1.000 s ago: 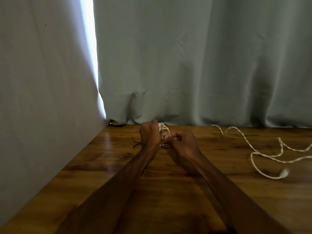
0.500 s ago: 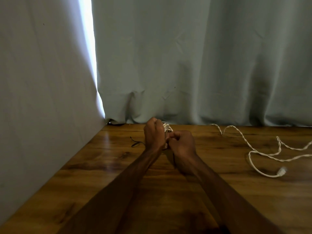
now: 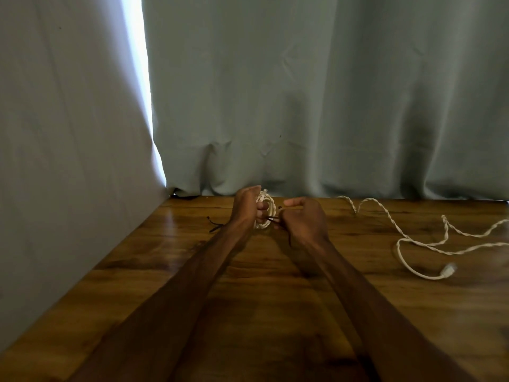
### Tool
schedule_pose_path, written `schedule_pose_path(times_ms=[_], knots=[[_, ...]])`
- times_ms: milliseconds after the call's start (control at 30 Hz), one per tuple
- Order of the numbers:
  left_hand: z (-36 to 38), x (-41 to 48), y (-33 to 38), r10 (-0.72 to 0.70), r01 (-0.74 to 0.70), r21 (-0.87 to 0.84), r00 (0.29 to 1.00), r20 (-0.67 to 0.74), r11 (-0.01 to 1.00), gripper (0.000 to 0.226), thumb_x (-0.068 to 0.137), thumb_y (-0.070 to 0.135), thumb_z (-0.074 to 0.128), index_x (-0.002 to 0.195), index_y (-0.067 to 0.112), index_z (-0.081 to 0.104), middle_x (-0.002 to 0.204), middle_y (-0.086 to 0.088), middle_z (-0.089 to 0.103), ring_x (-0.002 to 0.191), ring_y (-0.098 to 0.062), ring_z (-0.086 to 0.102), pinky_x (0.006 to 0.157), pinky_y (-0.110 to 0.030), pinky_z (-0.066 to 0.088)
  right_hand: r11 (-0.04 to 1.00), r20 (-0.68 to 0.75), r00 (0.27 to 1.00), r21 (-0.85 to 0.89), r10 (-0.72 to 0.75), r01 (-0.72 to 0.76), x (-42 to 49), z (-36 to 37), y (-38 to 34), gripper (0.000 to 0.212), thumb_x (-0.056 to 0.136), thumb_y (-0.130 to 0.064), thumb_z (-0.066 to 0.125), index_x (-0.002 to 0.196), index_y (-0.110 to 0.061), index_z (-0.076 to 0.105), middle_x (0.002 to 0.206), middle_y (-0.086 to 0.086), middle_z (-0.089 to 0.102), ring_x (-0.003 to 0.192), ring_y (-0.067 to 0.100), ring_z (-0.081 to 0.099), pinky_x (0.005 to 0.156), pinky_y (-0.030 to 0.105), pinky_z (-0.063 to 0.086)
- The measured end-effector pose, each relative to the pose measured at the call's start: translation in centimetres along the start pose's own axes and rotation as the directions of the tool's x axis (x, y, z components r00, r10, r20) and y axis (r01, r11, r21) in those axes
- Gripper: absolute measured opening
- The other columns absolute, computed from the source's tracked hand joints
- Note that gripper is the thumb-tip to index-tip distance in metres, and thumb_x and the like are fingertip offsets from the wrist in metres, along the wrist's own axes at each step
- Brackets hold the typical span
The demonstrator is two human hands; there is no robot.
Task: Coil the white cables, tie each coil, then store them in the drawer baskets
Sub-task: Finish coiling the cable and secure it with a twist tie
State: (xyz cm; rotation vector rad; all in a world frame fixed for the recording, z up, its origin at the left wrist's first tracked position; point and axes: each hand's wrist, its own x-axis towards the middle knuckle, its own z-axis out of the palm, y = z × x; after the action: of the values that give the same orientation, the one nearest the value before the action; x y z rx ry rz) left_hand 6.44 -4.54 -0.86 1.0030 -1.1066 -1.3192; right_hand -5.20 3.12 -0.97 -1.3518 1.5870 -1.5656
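Observation:
My left hand [image 3: 246, 205] grips a small coil of white braided cable [image 3: 266, 213] near the back of the wooden table [image 3: 170, 260]. A thin dark tie [image 3: 273, 218] runs across the coil toward my right hand [image 3: 301, 219], which pinches its end with curled fingers. A loose end of the tie hangs down under the right hand. Another dark tie [image 3: 214, 226] lies on the table just left of my left wrist. A second white cable [image 3: 413, 238] lies uncoiled on the right side of the table, its plug [image 3: 448, 270] nearest to me.
Grey-green curtains [image 3: 303, 106] hang along the back edge of the table and along its left side, with a bright gap [image 3: 137, 78] between them. No drawer or basket is in view.
My hands have moved apart: the right hand has drawn to the right with the dark tie, and the coil now shows between them.

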Motion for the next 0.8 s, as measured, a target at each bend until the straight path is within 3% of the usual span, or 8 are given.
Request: schedule_pose_path(times_ms=[100, 167, 333, 467, 567, 633, 700, 800], knots=[[0.0, -0.4, 0.6, 0.029, -0.028, -0.046, 0.999, 0.015, 0.999, 0.024, 0.106, 0.018, 0.036, 0.087, 0.015, 0.049, 0.047, 0.002, 0.036, 0.036, -0.011, 0.031, 0.049, -0.017, 0.024, 1.000, 0.072, 0.997, 0.006, -0.014, 0.014, -0.2, -0.3, 0.3, 0.017, 0.087, 0.003, 0.061, 0.089, -0.006, 0.076, 0.079, 0.009, 0.077, 0.067, 0.018, 0.076, 0.061, 0.029, 0.063], [0.0, -0.7, 0.7, 0.067, -0.064, -0.052, 0.996, 0.051, 0.997, 0.024, 0.107, 0.015, 0.038, 0.085, 0.014, 0.048, 0.048, 0.003, 0.038, 0.037, -0.010, 0.035, 0.047, -0.017, 0.024, 0.999, 0.142, 0.989, 0.000, -0.033, 0.033, -0.5, -0.4, 0.4, 0.023, 0.092, 0.008, 0.055, 0.093, 0.001, 0.077, 0.081, 0.010, 0.077, 0.066, 0.014, 0.075, 0.057, 0.018, 0.057], [0.2, -1.4, 1.1, 0.105, -0.099, -0.055, 0.989, 0.107, 0.994, 0.040, 0.110, 0.015, 0.037, 0.071, 0.013, 0.040, 0.051, 0.001, 0.038, 0.038, -0.010, 0.036, 0.043, -0.018, 0.024, 0.992, 0.137, 0.990, 0.122, -0.032, 0.015, -0.2, -0.1, 0.5, 0.027, 0.090, 0.014, 0.054, 0.090, 0.000, 0.077, 0.085, 0.015, 0.078, 0.074, 0.023, 0.078, 0.067, 0.031, 0.063], [-0.3, -1.1, 1.0, 0.082, -0.085, 0.020, 0.990, 0.112, 0.996, 0.047, 0.110, 0.022, 0.037, 0.064, 0.013, 0.041, 0.049, -0.004, 0.035, 0.040, -0.013, 0.032, 0.047, -0.021, 0.023, 0.908, 0.082, 0.992, 0.401, 0.093, -0.118, -0.3, -0.1, -0.3, 0.015, 0.094, 0.006, 0.061, 0.106, -0.002, 0.066, 0.086, 0.016, 0.077, 0.071, 0.025, 0.077, 0.055, 0.028, 0.058], [-0.7, -0.7, 0.8, 0.088, -0.084, -0.063, 0.995, 0.050, 0.994, 0.020, 0.108, 0.012, 0.038, 0.100, 0.011, 0.057, 0.051, 0.000, 0.039, 0.038, -0.012, 0.033, 0.047, -0.019, 0.025, 0.855, 0.156, 0.985, 0.500, 0.072, -0.142, 0.3, -1.5, -1.4, 0.016, 0.099, -0.011, 0.065, 0.107, 0.002, 0.069, 0.086, 0.012, 0.077, 0.061, 0.013, 0.071, 0.052, 0.021, 0.054], [-0.6, -0.7, 0.7, 0.091, -0.088, -0.113, 0.996, 0.017, 0.990, 0.021, 0.107, 0.007, 0.039, 0.122, 0.010, 0.053, 0.052, 0.000, 0.040, 0.036, -0.010, 0.034, 0.044, -0.017, 0.026, 0.803, 0.192, 0.981, 0.579, 0.032, -0.140, 1.0, -2.4, -2.7, 0.022, 0.099, -0.021, 0.066, 0.104, 0.000, 0.070, 0.082, 0.007, 0.075, 0.051, 0.006, 0.060, 0.044, 0.016, 0.045], [-0.3, -0.9, 0.8, 0.083, -0.077, -0.143, 0.996, 0.034, 0.987, 0.019, 0.107, 0.007, 0.038, 0.115, 0.011, 0.054, 0.049, 0.000, 0.038, 0.033, -0.010, 0.034, 0.042, -0.015, 0.026, 0.773, 0.154, 0.988, 0.629, -0.029, -0.075, 1.9, -2.8, -4.6, 0.025, 0.097, -0.028, 0.070, 0.097, -0.003, 0.069, 0.076, 0.003, 0.071, 0.046, 0.005, 0.048, 0.040, 0.017, 0.036], [-0.4, -1.5, 1.3, 0.064, -0.048, -0.151, 0.993, 0.103, 0.987, 0.030, 0.108, 0.014, 0.036, 0.082, 0.012, 0.050, 0.045, 0.000, 0.033, 0.031, -0.011, 0.031, 0.042, -0.015, 0.024, 0.797, 0.066, 0.990, 0.601, -0.127, 0.062, 2.4, -3.0, -8.0, 0.031, 0.094, -0.037, 0.072, 0.090, -0.006, 0.072, 0.067, 0.002, 0.064, 0.045, 0.007, 0.042, 0.040, 0.019, 0.032]])
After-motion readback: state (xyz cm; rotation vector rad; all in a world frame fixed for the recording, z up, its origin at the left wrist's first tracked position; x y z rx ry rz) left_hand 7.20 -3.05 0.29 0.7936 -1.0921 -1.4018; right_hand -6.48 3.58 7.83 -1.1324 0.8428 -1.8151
